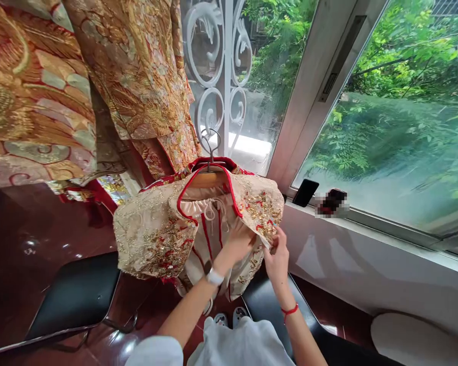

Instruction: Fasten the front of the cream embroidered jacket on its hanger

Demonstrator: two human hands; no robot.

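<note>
A cream jacket [156, 239] embroidered in gold and red, with red piping, hangs open on a wooden hanger [208, 179]. The hanger's metal hook [210, 142] is caught on a white wrought-iron window grille [223, 66]. My right hand [277, 260], with a red string bracelet, pinches the edge of the jacket's front panel. My left hand [236, 241], with a white watch on its wrist, grips the same panel from beneath, its fingers partly hidden by the cloth.
Gold and red brocade robes [34, 96] hang at the left. Below the jacket stand black chairs [76, 295] on a glossy dark red floor [19, 239]. A phone [305, 193] and a blurred object [332, 202] rest on the window sill.
</note>
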